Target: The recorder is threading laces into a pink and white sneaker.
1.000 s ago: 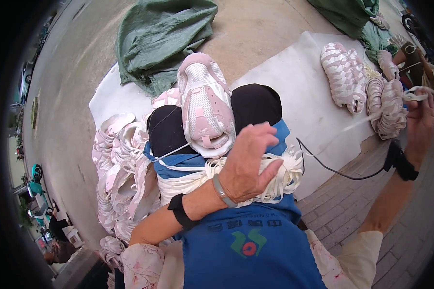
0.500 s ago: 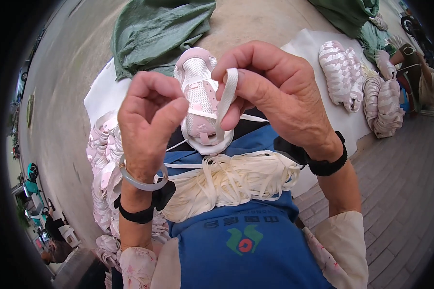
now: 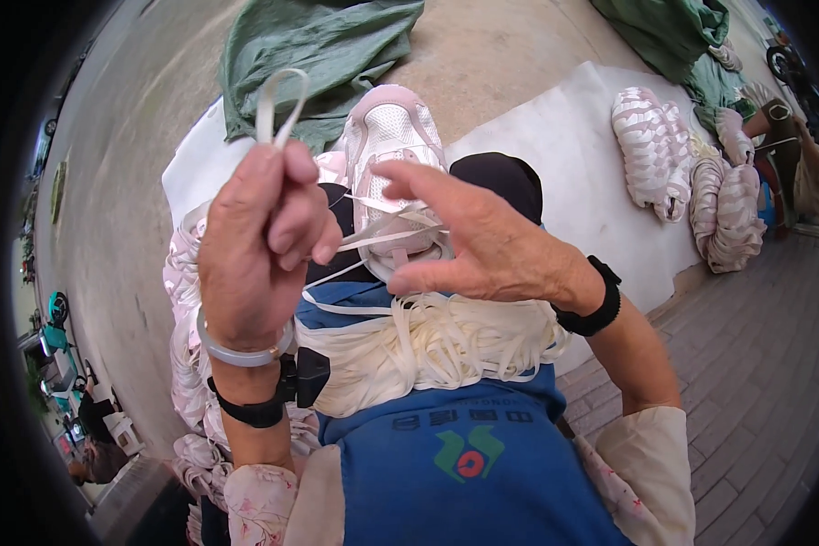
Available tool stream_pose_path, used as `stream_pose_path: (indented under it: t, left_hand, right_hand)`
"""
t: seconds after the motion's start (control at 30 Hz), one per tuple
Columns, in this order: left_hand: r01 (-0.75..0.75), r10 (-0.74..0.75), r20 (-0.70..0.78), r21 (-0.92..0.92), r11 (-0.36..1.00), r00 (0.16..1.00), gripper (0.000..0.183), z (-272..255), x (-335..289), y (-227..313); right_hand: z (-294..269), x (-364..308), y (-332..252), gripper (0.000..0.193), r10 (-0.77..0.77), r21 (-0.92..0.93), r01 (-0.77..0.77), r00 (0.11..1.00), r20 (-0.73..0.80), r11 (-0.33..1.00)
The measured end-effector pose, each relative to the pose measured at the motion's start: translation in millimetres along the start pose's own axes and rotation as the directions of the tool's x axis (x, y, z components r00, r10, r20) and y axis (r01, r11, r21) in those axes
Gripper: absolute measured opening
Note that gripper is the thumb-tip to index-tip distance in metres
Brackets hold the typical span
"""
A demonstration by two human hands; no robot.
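Note:
A white shoelace (image 3: 266, 114) rises in a loop from my left hand (image 3: 255, 237), its thumb and index finger pinched round it and the other fingers curled. Beside it my right hand (image 3: 505, 241) reaches over the shoe with thumb and fingers spread, nothing visibly gripped. Between the hands a pink and white mesh shoe upper (image 3: 391, 114) lies toe away from me, with loose laces crossing its near part. My right fingers partly cover it. Across my lap, on the blue apron (image 3: 464, 409), rests a bundle of cream laces (image 3: 428, 350).
Green sacks (image 3: 323, 55) lie beyond the white sheet (image 3: 564, 136). Stacks of pink and white uppers stand at the right (image 3: 651, 150), and more uppers (image 3: 187, 355) are heaped on my left. Another person's arm (image 3: 796, 146) shows at far right. Grey paving (image 3: 728, 382) runs along the right.
The lace has passed from my right hand to my left, which now holds a loop up. My right hand has opened and lowered toward the shoe upper.

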State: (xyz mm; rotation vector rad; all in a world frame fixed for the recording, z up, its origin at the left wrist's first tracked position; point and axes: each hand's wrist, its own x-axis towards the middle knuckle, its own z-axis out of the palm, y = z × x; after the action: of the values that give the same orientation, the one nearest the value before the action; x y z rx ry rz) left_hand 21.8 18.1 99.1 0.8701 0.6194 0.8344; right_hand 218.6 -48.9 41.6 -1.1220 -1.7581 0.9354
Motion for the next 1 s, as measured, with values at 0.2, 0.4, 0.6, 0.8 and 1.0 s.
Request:
stream_pose_path:
  t: [0.2, 0.4, 0.6, 0.8, 1.0]
  left_hand:
    - [-0.32, 0.314, -0.152, -0.015, 0.947, 0.937, 0.025, -62.6, -20.1, 68.2]
    - [-0.291, 0.295, -0.46, 0.08, 0.953, 0.838, 0.022, -109.5, -42.5, 42.3]
    - [-0.005, 0.347, -0.554, 0.526, 0.85, 0.757, 0.027, -117.2, -56.0, 28.0]
    - [-0.078, 0.31, 0.285, 0.836, -0.543, 0.907, 0.023, -120.8, -62.7, 12.2]
    - [-0.134, 0.228, 0.104, 0.984, 0.118, 0.968, 0.01, -49.3, -27.6, -42.9]
  right_hand:
    - [-28.0, -27.5, -0.9, 0.025, 0.21, 0.096, -0.264, 0.901, 0.38, 0.96]
    - [-111.6, -55.8, -1.1, 0.026, 0.514, -0.175, -0.489, 0.842, 0.161, 0.855]
    - [-145.9, -80.0, 27.4, 0.023, 0.479, -0.334, -0.508, 0.861, -0.17, 0.794]
    - [-96.7, -48.4, 9.7, 0.023, -0.065, -0.63, -0.112, 0.966, -0.25, 0.768]
    - [-2.7, -47.6, 1.5, 0.029, -0.157, -0.434, 0.223, 0.97, 0.184, 0.873]
